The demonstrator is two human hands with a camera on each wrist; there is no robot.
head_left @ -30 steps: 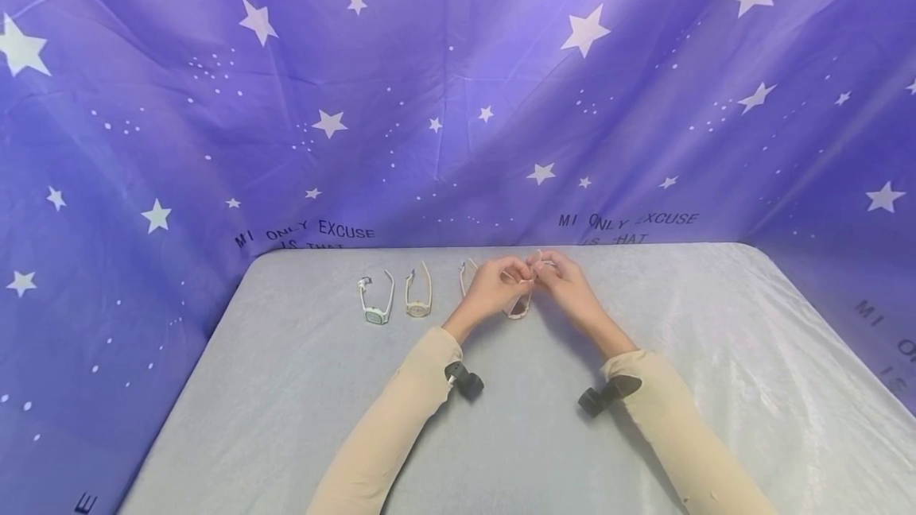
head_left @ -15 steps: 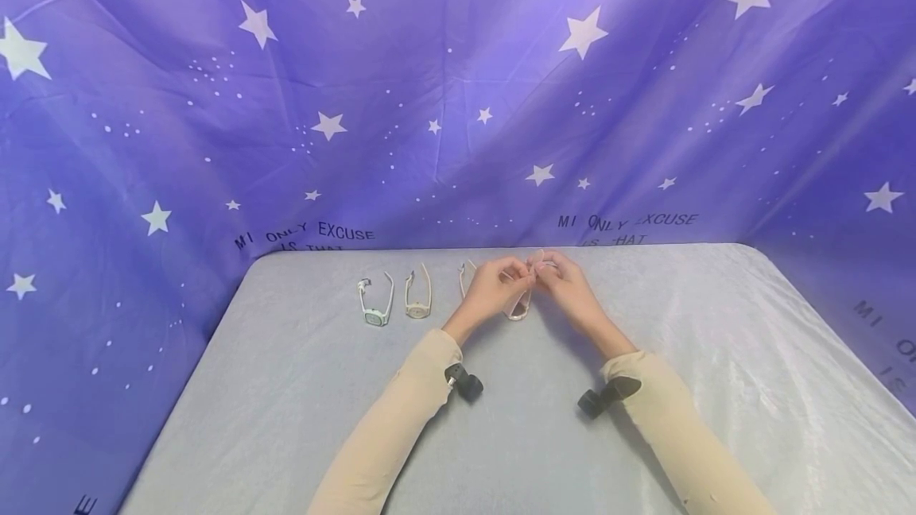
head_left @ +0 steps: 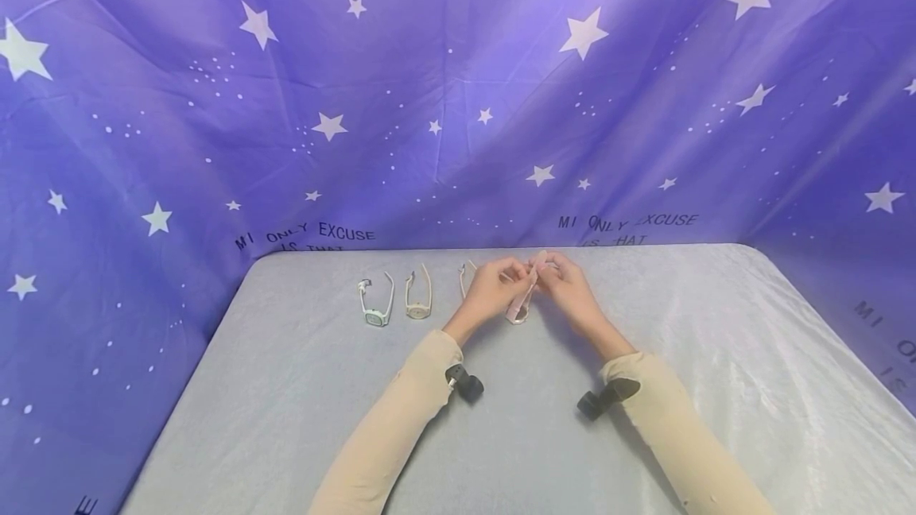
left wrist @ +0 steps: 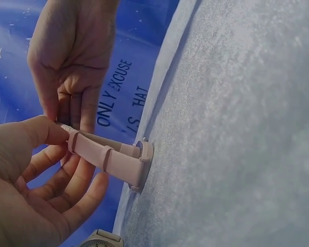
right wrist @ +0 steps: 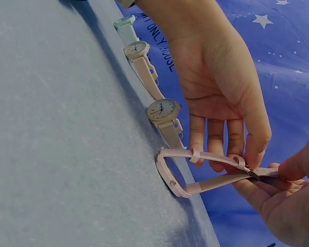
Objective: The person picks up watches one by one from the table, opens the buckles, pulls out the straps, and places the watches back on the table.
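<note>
Between the two hands a wristwatch with a pink strap (left wrist: 121, 164) stands on its case, its strap brought together into a loop. My left hand (head_left: 494, 288) pinches the strap near a keeper loop with thumb and forefinger. Opposite it, my right hand (head_left: 570, 286) pinches the strap's end, seen closer in the right wrist view, where a dark buckle part (right wrist: 253, 175) shows between the fingertips. The pink case (right wrist: 171, 175) touches the table. Fingers hide part of the buckle, so how far the strap is threaded cannot be told.
Left of the hands, a pale green watch (head_left: 374, 316) and a beige watch (head_left: 418, 310) stand in a row on the grey cloth-covered table (head_left: 529, 451). Another beige watch (right wrist: 162, 109) is partly behind my left hand in the head view. A purple starry curtain (head_left: 444, 86) hangs behind.
Both hands stay nearly in place. The pink strap between them has turned slightly, and more of its broad side shows now in the head view.
</note>
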